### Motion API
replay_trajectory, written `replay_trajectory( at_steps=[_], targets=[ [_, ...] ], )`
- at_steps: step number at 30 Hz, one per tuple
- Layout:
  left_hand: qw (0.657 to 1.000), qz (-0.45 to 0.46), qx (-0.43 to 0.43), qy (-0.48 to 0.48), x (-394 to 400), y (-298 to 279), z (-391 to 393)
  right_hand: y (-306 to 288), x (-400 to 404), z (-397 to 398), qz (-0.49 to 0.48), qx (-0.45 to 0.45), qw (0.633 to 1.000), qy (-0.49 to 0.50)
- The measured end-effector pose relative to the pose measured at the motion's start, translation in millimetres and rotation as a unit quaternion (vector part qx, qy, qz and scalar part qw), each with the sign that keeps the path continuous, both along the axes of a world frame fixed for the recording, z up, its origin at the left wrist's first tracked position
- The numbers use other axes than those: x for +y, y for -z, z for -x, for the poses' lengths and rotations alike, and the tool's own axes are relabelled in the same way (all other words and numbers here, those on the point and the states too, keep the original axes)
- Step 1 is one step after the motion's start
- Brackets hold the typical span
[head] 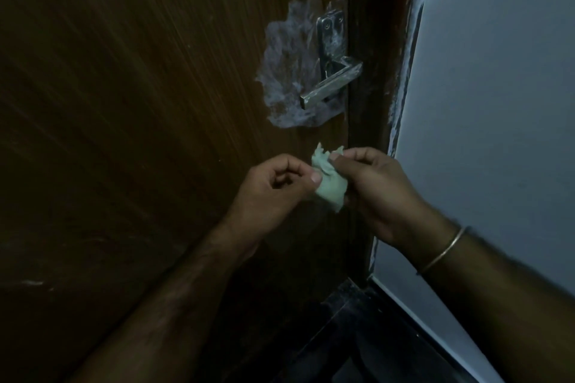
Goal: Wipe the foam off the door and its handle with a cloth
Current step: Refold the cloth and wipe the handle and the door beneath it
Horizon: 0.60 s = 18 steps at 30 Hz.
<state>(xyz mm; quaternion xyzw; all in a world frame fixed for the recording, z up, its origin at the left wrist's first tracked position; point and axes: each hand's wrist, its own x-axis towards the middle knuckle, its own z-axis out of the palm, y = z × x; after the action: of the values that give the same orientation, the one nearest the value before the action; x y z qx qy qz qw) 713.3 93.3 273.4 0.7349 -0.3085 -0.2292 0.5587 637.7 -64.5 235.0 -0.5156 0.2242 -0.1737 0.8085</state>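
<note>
I have the small pale green crumpled cloth [330,183] between my two hands, just below the patch of white foam [287,71] on the dark brown wood-grain door [140,102]. My right hand [378,190] pinches the cloth's upper edge between thumb and forefinger, the other fingers curled under it. My left hand [273,186] sits just to the left, thumb tip pressed against the cloth's left side, fingers bent into a loose curl; whether the forefinger also touches the fabric I cannot tell. The cloth is clear of the door surface, or so it looks in this dim light.

The foam is smeared in a broad ragged blotch around the polished silver metal lever handle [331,84] and its upright back plate [331,37], with streaks across the plate itself. Nothing looks wiped yet.

I judge I am at the preparing step: bunching or refolding the cloth to get a good face. Next I need one hand to take a firm hold, lift the cloth up to the foam, press it flat on the wood and sweep, then wrap it round the lever and plate.
</note>
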Motion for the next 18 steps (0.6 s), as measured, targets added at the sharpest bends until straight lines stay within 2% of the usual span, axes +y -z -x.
replay_trajectory(
  at_steps=[4,7,8,10,11,13,15,17,18],
  targets=[
    [1.000,-0.008,-0.005,-0.007,-3.9,8.8,0.5,-6.7,5.8,-6.7,0.039,0.006,0.999,0.034],
    [0.997,0.017,0.055,-0.042,-6.6,12.7,-0.1,-2.6,0.8,4.6,0.050,-0.058,0.997,-0.029],
    [0.996,0.017,0.062,-0.054,-7.6,11.5,-1.2,2.3,0.9,11.3,0.107,-0.069,0.990,-0.065],
    [0.997,0.002,0.040,-0.068,-8.8,9.7,-2.9,13.2,5.2,18.5,0.282,-0.041,0.952,-0.108],
    [0.997,-0.009,0.019,-0.073,-9.3,8.9,-2.9,17.4,7.5,17.4,0.353,-0.023,0.931,-0.085],
    [0.994,-0.048,-0.045,-0.090,-11.4,6.8,-0.5,17.0,8.5,9.9,0.428,-0.002,0.904,-0.002],
    [0.977,-0.084,-0.164,-0.110,-13.8,3.2,0.3,14.5,4.9,0.1,0.421,-0.006,0.906,0.029],
    [0.961,-0.094,-0.233,-0.115,-15.8,-2.7,-4.2,12.7,2.9,-5.6,0.288,-0.044,0.957,-0.001],
    [0.965,-0.093,-0.221,-0.109,-15.9,-5.9,-8.2,12.4,4.1,-7.1,0.196,-0.071,0.977,-0.032]
  ],
)
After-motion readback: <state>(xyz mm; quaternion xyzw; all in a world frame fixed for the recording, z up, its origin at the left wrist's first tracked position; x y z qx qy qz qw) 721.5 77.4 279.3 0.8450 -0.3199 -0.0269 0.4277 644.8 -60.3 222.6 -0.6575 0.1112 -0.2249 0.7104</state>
